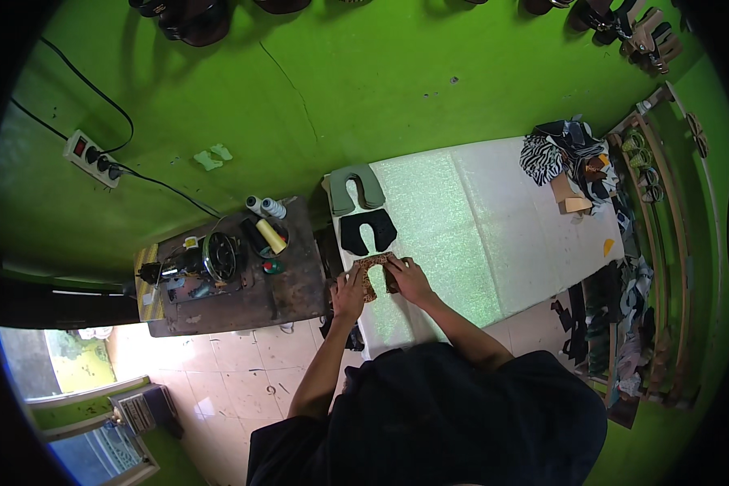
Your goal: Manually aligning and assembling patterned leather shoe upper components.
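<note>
A brown patterned U-shaped piece (373, 263), which looks like a shoe upper, lies at the left end of the white-covered table (526, 259). My left hand (348, 293) holds its left arm, fingers closed over the edge. On the opposite side, my right hand (411, 281) grips the right arm near the top curve; the thumbs are partly hidden. Just beyond it sits a black U-shaped piece (353, 233), its opening toward me. Farther back, against the wall, rests a grey-green stack of U-shaped pieces (344, 188).
Left of the table stands a dark workbench (296, 283) with a black sewing machine (190, 266), thread cones (274, 208) and a yellow spool (272, 236). A heap of fabric scraps (571, 154) covers the far right corner. A wooden rack (664, 186) lines the right wall. A power strip (91, 159) hangs on the green wall.
</note>
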`<state>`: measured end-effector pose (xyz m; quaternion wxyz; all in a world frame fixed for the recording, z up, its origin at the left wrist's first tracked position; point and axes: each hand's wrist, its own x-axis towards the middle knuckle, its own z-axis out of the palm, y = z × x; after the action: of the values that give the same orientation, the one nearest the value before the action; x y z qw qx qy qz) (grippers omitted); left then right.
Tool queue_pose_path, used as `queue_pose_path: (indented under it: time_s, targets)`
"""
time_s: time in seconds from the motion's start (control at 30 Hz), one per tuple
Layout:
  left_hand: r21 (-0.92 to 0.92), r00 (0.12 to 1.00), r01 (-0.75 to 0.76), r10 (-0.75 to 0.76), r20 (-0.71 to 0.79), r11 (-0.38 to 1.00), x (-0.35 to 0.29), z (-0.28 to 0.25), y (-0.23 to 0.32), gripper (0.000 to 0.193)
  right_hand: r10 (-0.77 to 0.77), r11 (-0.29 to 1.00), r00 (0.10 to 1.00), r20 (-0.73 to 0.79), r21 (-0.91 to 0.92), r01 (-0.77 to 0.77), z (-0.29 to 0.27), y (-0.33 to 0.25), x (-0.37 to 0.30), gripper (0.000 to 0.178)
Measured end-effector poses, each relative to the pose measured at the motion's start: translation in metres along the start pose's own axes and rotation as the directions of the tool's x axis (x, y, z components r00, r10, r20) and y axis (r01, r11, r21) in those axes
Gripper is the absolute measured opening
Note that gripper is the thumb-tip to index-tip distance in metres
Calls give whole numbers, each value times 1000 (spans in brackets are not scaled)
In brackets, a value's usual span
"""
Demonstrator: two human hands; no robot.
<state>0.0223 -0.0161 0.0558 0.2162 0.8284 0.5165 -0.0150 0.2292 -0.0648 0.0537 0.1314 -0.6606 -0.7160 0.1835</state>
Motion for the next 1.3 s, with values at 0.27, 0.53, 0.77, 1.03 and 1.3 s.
queue_pose_path:
  time_s: [0.27, 0.53, 0.77, 1.03, 1.3]
  targets:
    - [-528, 971, -136, 8, -237, 838, -7, -42, -32, 53, 107, 917, 971, -215, 398, -13, -46, -8, -10, 54]
    - [-977, 990, 34, -139, 4, 213, -45, -119, 6, 53, 384, 660, 913, -137, 732, -168, -100, -30, -45, 57]
    - [-993, 1000, 9, -9, 8, 114, -51, -114, 51, 57, 438, 593, 882, -173, 793, -139, -128, -32, -91, 51]
    - [-993, 985, 110, 132, 113, 33, -53, -75, 140, 52, 549, 487, 790, -272, 873, -38, -149, 13, -168, 53]
    - [-971, 925, 140, 325, 199, 195, -65, -43, 294, 49, 650, 485, 659, -378, 874, 23, -201, 85, -276, 54]
